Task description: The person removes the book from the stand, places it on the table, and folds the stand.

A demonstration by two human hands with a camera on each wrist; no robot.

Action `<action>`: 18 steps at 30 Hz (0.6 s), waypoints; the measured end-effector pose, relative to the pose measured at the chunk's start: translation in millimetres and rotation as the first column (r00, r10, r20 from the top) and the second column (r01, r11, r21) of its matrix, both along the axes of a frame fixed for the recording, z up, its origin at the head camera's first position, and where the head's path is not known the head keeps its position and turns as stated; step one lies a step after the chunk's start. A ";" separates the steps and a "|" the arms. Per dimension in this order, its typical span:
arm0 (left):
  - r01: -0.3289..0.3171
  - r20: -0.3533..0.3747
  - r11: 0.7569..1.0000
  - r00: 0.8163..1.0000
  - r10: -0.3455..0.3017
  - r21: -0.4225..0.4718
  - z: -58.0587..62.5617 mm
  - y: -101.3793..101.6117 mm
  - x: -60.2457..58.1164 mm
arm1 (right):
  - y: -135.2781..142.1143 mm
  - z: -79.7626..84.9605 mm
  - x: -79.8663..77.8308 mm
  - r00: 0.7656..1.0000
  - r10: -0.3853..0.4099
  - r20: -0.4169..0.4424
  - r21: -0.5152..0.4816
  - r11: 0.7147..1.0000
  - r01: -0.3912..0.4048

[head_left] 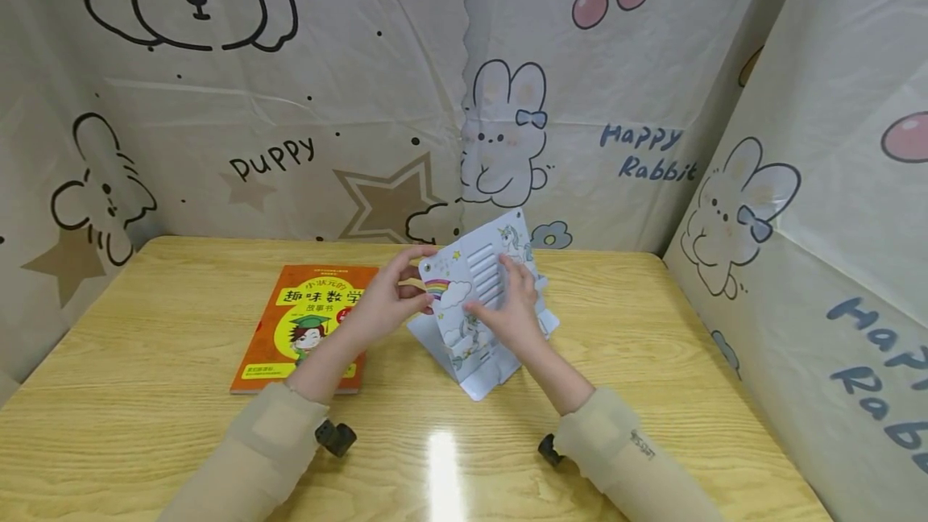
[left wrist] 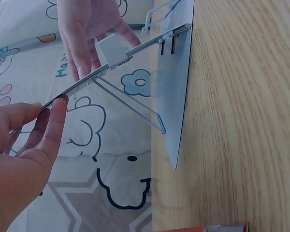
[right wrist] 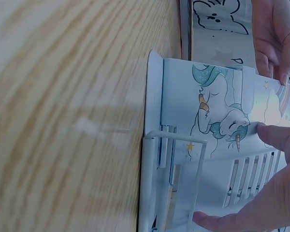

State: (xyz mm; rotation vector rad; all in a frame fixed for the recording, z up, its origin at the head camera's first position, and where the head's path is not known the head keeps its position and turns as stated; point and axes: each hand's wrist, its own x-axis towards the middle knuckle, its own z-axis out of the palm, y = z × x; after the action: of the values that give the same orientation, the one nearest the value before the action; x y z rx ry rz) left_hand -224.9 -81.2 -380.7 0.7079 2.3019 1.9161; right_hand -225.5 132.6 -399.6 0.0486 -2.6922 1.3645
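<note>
A white metal book stand (head_left: 484, 268) printed with unicorns and a rainbow stands tilted on the table, its slotted panel raised above a base plate (left wrist: 176, 92). At the panel's upper left edge, my left hand (head_left: 384, 300) pinches it between thumb and fingers. My right hand (head_left: 515, 308) rests on the slotted front with its fingers spread. In the left wrist view, a wire prop (left wrist: 128, 105) runs from the panel's back to the base. A white block-shaped clip (left wrist: 112, 50) sits on the panel. Near the lower edge is a wire holder (right wrist: 199, 174).
An orange book (head_left: 261, 345) with a cartoon cover lies flat on the wooden table (head_left: 638, 361), left of the stand. Behind the table and along the right hangs a printed cloth (head_left: 406, 95).
</note>
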 end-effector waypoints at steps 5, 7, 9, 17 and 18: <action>-0.013 0.016 1.000 1.000 0.013 -0.008 -0.1 1.1 2.4 | -1.2 -0.5 0.3 1.000 0.005 0.003 0.003 1.000 -0.005; -0.019 0.019 1.000 1.000 0.019 -0.012 0.3 1.5 3.7 | -1.3 -0.7 0.1 1.000 0.008 0.003 0.005 1.000 -0.008; -0.026 0.019 1.000 0.999 0.026 -0.012 0.9 1.9 4.8 | -1.3 -0.8 -0.4 1.000 0.011 0.005 0.004 1.000 -0.011; -0.057 0.053 0.998 0.997 0.057 -0.004 2.9 3.8 9.0 | 0.2 -0.9 -2.7 0.999 0.035 0.016 0.032 0.999 -0.036; -0.062 0.059 0.998 0.996 0.062 -0.005 3.0 4.1 9.3 | 0.4 -1.0 -3.1 0.999 0.037 0.016 0.037 0.999 -0.038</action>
State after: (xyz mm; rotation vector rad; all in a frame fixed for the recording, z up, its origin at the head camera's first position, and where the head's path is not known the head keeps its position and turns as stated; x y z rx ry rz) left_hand -215.6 -77.2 -377.7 0.5783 2.3177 1.9304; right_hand -228.6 133.1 -400.6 0.0932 -2.7434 1.3301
